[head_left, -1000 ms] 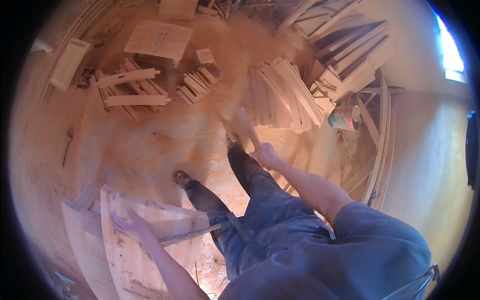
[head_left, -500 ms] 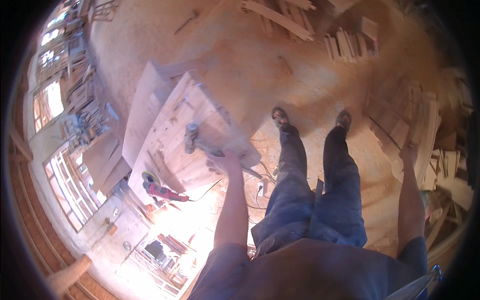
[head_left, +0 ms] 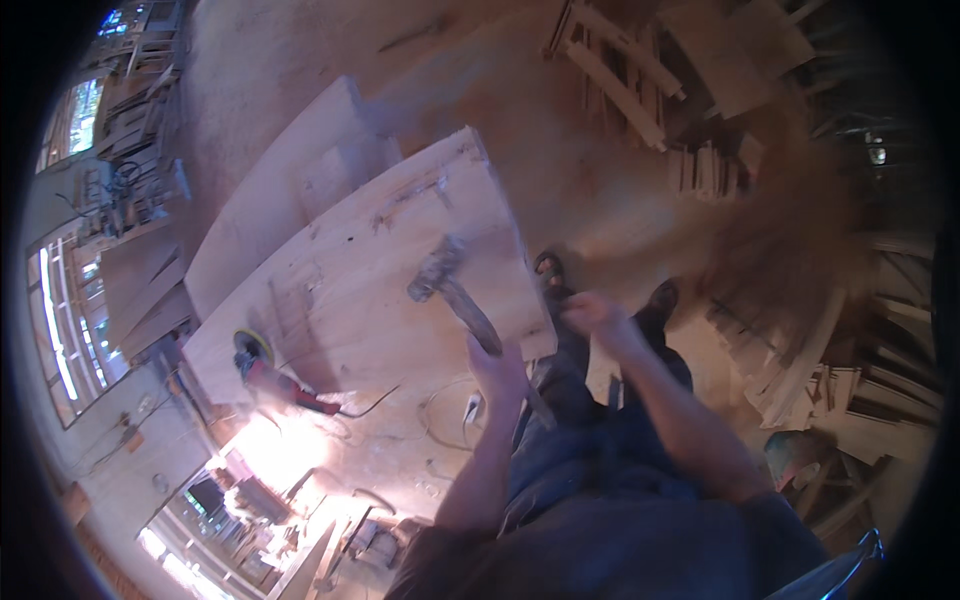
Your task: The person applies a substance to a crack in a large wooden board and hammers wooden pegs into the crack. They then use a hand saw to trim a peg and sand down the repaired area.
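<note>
Left hand [head_left: 497,372] closed around the hammer [head_left: 452,290] low on its wooden handle, the heavy steel head hanging over the plywood board [head_left: 370,270] — top-heavy, best held near the handle's end — right hand [head_left: 592,313] loosely curled, apparently empty.

Motion blurs the hammer [head_left: 450,285] head and the right hand [head_left: 590,312]; timber stacks [head_left: 800,250] at three o'clock smear together.

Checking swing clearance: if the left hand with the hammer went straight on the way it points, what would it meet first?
Probably the plywood sheet; the left hand aims the hammer over it, though height is unclear.
</note>
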Tool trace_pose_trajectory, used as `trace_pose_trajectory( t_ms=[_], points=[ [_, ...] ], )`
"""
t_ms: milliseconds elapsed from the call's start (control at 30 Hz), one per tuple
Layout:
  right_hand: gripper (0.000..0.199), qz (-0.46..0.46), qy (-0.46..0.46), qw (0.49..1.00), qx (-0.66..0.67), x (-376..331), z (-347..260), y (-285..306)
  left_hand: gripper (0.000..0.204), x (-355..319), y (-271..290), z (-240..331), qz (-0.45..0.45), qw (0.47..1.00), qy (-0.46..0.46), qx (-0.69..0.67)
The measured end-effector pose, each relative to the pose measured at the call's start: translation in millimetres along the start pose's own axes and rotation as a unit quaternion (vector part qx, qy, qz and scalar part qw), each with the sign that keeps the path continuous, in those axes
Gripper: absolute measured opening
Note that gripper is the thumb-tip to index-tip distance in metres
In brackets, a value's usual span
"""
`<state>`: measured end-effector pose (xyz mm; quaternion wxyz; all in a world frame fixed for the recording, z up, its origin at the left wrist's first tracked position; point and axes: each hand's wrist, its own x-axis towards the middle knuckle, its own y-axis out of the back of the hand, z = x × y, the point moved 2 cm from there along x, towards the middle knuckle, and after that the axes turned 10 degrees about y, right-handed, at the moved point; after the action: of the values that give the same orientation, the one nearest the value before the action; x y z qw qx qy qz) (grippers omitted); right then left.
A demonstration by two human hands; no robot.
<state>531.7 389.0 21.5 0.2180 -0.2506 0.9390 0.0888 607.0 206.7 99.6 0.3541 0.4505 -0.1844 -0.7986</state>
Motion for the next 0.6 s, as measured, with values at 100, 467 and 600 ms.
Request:
trace_pose_trajectory(
  t_ms=[100, 467, 600],
  points=[
    [0.026, -0.115, -0.053, 0.975, 0.183, 22.6, -68.1, -63.4, 0.054, -30.5, -2.9, 1.3, -0.097, 0.994, -0.057, 0.004],
    [0.019, 0.222, -0.196, 0.874, 0.385, 101.9, -106.9, 25.6, 0.058, 190.7, -1.0, 36.3, 0.285, 0.929, -0.193, 0.135],
    [0.020, 0.124, -0.166, 0.929, 0.308, 145.9, -102.1, 8.7, 0.075, 226.5, 4.0, 73.3, 0.371, 0.919, -0.044, 0.124]
  ],
)
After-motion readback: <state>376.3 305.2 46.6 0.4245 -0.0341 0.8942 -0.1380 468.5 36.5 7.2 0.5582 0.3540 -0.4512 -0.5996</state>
